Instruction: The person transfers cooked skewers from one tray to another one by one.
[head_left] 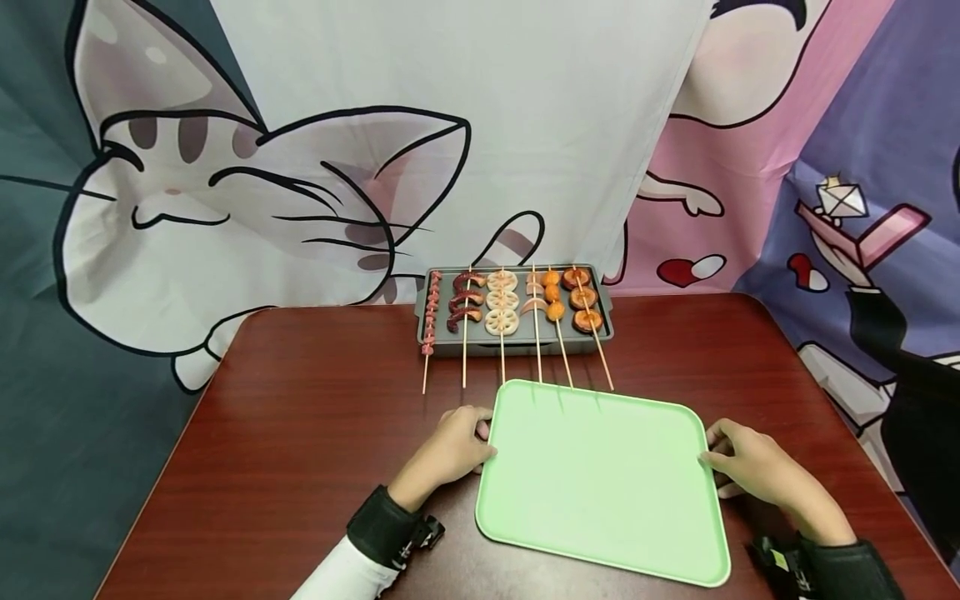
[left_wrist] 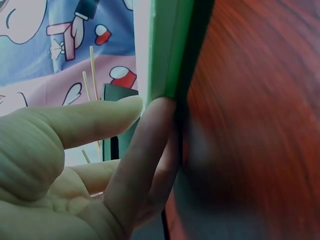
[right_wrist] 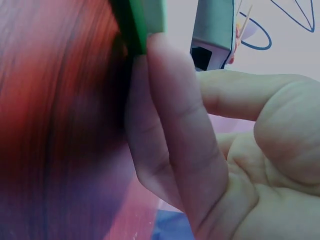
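Observation:
A light green rectangular tray (head_left: 600, 479) with rounded corners lies between my two hands, slightly turned, close over the table. My left hand (head_left: 450, 446) pinches its left edge, thumb on the rim and fingers curled at its side. On the opposite edge, my right hand (head_left: 761, 471) grips the rim in the same way. In the left wrist view the tray's green side (left_wrist: 162, 50) meets the thumb and fingertips. The right wrist view shows fingers (right_wrist: 175, 100) against the tray's edge (right_wrist: 145, 22). The tray's underside is hidden.
Behind the tray, a dark grey grill pan (head_left: 480, 346) holds several skewers, among them lotus root slices (head_left: 502, 322), orange balls (head_left: 555, 311) and mushroom-like rounds (head_left: 587, 321). Their sticks overhang toward the tray. The brown table (head_left: 300, 450) ends at a cartoon-printed curtain (head_left: 540, 125).

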